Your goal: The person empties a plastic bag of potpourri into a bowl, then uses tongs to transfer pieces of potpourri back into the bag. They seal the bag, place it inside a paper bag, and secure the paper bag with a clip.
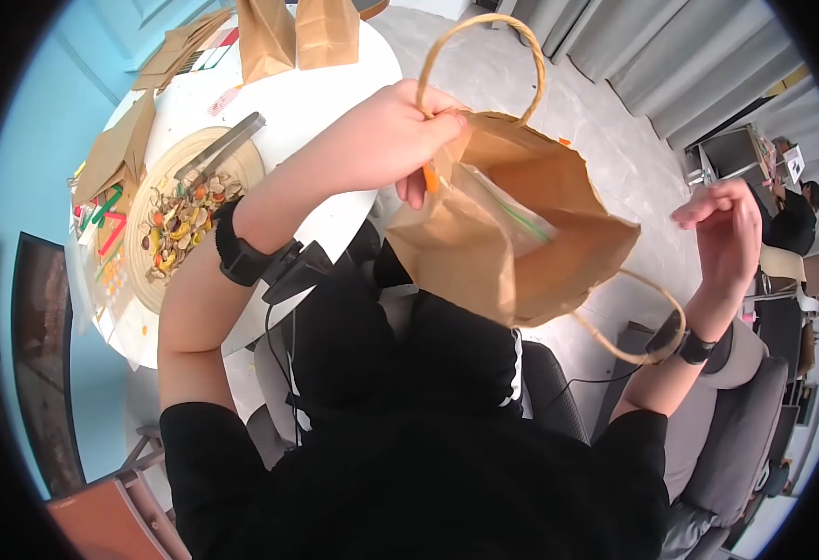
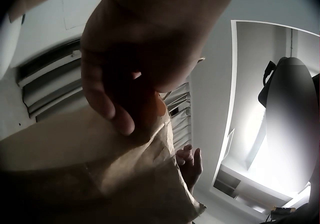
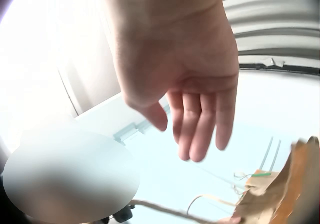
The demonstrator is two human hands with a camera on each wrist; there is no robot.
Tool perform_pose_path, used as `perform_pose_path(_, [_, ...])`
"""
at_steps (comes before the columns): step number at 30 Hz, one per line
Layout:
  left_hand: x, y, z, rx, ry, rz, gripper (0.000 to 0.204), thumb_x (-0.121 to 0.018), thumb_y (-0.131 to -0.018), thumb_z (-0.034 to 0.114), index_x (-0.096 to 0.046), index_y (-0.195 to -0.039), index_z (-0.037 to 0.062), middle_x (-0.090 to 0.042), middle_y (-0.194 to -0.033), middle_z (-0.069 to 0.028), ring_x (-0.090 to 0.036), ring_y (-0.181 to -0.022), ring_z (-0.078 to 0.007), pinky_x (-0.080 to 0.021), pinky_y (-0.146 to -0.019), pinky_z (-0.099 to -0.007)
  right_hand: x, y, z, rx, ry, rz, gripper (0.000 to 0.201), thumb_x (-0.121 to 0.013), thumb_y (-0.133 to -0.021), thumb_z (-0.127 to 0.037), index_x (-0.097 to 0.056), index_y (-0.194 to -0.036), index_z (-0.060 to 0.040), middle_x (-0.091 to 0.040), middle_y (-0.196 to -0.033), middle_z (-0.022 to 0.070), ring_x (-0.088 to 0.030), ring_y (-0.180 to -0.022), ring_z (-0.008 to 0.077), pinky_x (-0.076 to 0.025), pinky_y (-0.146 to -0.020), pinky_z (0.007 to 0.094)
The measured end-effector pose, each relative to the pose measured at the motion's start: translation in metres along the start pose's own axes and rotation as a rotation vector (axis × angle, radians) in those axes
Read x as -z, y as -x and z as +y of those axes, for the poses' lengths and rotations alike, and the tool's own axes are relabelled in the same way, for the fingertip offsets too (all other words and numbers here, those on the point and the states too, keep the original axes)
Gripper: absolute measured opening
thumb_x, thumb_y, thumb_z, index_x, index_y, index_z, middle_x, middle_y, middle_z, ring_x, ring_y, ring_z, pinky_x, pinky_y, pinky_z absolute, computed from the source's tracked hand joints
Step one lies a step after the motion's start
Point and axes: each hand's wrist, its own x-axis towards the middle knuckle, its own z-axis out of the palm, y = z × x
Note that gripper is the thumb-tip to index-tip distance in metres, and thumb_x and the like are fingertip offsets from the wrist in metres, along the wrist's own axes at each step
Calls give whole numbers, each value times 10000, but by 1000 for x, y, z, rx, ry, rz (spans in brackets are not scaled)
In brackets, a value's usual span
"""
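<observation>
My left hand [image 1: 405, 135] grips the rim of a brown paper bag [image 1: 465, 252] near one end of its twisted-cord handle [image 1: 484, 21]. The bag hangs tilted over my lap, its mouth wide and facing right. Inside lies a clear plastic pouch [image 1: 503, 210] with a green strip along its edge. A small orange piece [image 1: 431, 178] shows by the left fingers, its kind unclear. My right hand [image 1: 728, 233] is raised apart from the bag, palm showing and fingers loosely extended in the right wrist view. The bag's second handle [image 1: 647, 355] overlaps the right wrist in the head view.
On the white table [image 1: 326, 103] to the left, a woven tray [image 1: 246, 154] bears dried slices and tongs [image 1: 223, 145]. Two paper bags [image 1: 298, 37] stand at the table's far side. Flat brown paper bags [image 1: 120, 149] and coloured strips lie farther left. A grey chair [image 1: 731, 448] stands right.
</observation>
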Motion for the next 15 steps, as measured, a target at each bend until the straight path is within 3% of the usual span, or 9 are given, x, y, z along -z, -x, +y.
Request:
perform_pose_path(1, [2, 3, 1, -8, 3, 17, 289, -464, -976, 208, -640, -964, -21, -613, -625, -75, -620, -454, -146, -519, -466, -253, 3, -5, 3, 8, -78, 50, 335, -490, -976, -211, -590, -1154, 54, -689, -928, 161, -685, -832, 236, -545, -801, 353])
perform_pose_path(3, [9, 2, -4, -25, 60, -1, 283, -471, -977, 205, -642, -975, -20, -621, -627, -79, -617, -450, -143, -519, -463, -251, -10, 0, 21, -268, 521, 296, 318, -473, -979, -184, -589, -1188, 25, -690, -924, 117, -671, -853, 226, -535, -806, 338])
perform_pose_path(4, [13, 0, -6, -36, 88, -4, 280, -475, -978, 204, -642, -980, -20, -625, -628, -81, -616, -449, -142, -519, -462, -250, -15, -3, 26, -330, 650, -54, 417, -561, -945, -222, -540, -1300, -4, -678, -1086, 123, -638, -1024, 231, -504, -885, 356])
perform_pose_path(5, [15, 0, -6, -38, 100, -16, 278, -477, -978, 203, -642, -981, -21, -630, -631, -83, -616, -449, -141, -517, -462, -248, -25, 4, 29, -282, 664, -257, 735, -714, -810, -317, -441, -1414, -1, -567, -1333, 155, -537, -1219, 257, -448, -980, 397])
perform_pose_path(8, [18, 8, -3, -36, 102, -27, 277, -490, -978, 207, -647, -999, -21, -643, -640, -85, -617, -453, -139, -511, -463, -240, -69, 5, 63, -277, 566, -224, 1188, -880, -581, -416, -257, -1517, -32, -378, -1505, 196, -390, -1375, 307, -396, -1052, 447])
perform_pose_path(10, [12, 17, 5, -20, 55, -27, 287, -504, -978, 219, -660, -1030, -16, -647, -645, -79, -620, -458, -136, -505, -464, -235, -100, -6, 63, -125, 449, -197, 1195, -913, -581, -302, -229, -1520, -18, -390, -1489, 207, -422, -1352, 297, -415, -1041, 431])
perform_pose_path(11, [11, 19, 4, -88, 6, -67, 293, -527, -978, 221, -656, -1080, -22, -670, -707, -85, -630, -551, -123, -509, -527, -234, -120, -11, 65, -80, 320, -127, 1205, -924, -568, -260, -225, -1517, -9, -394, -1483, 206, -442, -1335, 289, -423, -1036, 420])
perform_pose_path(13, [11, 24, 0, -225, -94, -150, 337, -574, -978, 225, -649, -1182, -32, -714, -831, -96, -650, -736, -95, -517, -653, -234, -131, -19, 58, -39, 386, -61, 1031, -936, -574, -179, -390, -1425, 25, -561, -1319, 172, -589, -1157, 231, -483, -967, 360])
perform_pose_path(15, [13, 44, 5, -145, -85, -210, 334, -599, -970, 221, -659, -1161, -47, -719, -970, -92, -629, -894, -112, -495, -784, -268, -135, -20, 62, -287, 245, -67, 649, -872, -681, -97, -573, -1240, 40, -683, -1095, 109, -650, -986, 172, -520, -889, 315])
